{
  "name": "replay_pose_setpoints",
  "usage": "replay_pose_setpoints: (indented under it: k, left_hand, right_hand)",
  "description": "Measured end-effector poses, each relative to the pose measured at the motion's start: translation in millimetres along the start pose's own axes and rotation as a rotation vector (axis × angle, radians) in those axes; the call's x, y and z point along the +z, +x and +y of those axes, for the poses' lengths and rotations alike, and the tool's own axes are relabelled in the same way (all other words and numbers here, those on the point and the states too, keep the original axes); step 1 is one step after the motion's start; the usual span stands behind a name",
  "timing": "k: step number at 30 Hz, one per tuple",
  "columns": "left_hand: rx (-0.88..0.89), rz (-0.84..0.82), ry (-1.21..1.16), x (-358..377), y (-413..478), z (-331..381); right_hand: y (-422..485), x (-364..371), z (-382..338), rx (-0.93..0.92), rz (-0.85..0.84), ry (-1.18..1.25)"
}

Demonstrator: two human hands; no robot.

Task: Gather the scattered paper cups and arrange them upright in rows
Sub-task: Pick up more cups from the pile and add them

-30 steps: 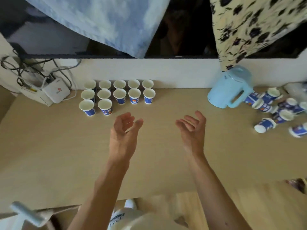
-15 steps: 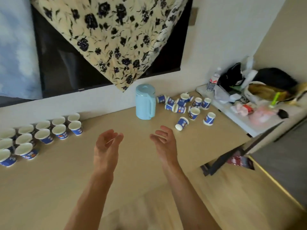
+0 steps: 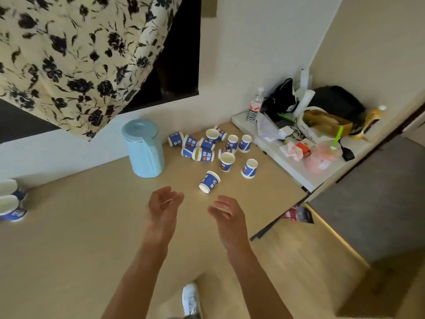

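Two upright cups (image 3: pixel 10 203) in view at the far left edge of the table (image 3: pixel 69 238), one behind the other, apparently the end of the rows. Cannot tell how many more beyond the frame edge. Roughly a dozen scattered cups (image 3: pixel 204 154) left to collect, heaped right of the blue kettle (image 3: pixel 143 149), close to the back wall. Mixed state: several on their sides, a few already standing. One nearest cup (image 3: pixel 209 181) tipped over, apart from the heap, just ahead of both hands. Reckon task partway, sizeable batch outstanding; exact fraction unknown.

Grip: left hand (image 3: pixel 164 204) with fingers relaxed and loosely curved, nothing held, above the table. Same for right hand (image 3: pixel 226 212), empty, palm turned inward. Neither touching a cup. Probably lining up on the nearest cup.

Around: white side shelf (image 3: pixel 287 162) at the table's right end, loaded with a water bottle (image 3: pixel 254 107), black bags (image 3: pixel 280 100) and assorted clutter. Floral cloth (image 3: pixel 80 54) draped over a dark screen (image 3: pixel 181 54) above. White shoe (image 3: pixel 190 298) at bottom edge.

In the way: kettle between heap and rows, so carry path in front of it or over it. Heap tightly packed, cups touching; risk of rolling neighbours when pulling one out. Light paper, likely easy to crush or tip. Heap and rows well apart.
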State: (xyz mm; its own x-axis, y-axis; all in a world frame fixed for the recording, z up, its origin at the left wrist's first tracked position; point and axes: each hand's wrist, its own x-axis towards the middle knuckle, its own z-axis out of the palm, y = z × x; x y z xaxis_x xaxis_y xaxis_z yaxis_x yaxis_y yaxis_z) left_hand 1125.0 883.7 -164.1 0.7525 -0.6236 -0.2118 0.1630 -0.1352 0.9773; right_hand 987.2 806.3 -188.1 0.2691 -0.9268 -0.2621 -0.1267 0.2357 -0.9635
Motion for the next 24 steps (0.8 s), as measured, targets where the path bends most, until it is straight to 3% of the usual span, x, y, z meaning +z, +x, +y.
replay_pose_setpoints:
  k: [10,16,20,24]
  left_hand:
    - [-0.135,-0.027,0.174,109.2,86.8,-23.9]
    - [-0.073,0.005,0.483,168.7,125.5,-65.1]
    - [-0.058,-0.007,0.785,192.1,151.4,-98.0]
    - [-0.052,0.001,1.064,200.3,172.1,-124.5]
  right_hand:
    - [129.1,-59.9,-29.0,0.152,0.078,-0.023]
    - [215.5,-76.8,-26.6,0.177,-0.004,-0.119]
    - [268.1,-88.4,-18.3,0.110,-0.090,-0.305]
    - [322.3,-109.6,-6.0,-0.108,-0.114,-0.732]
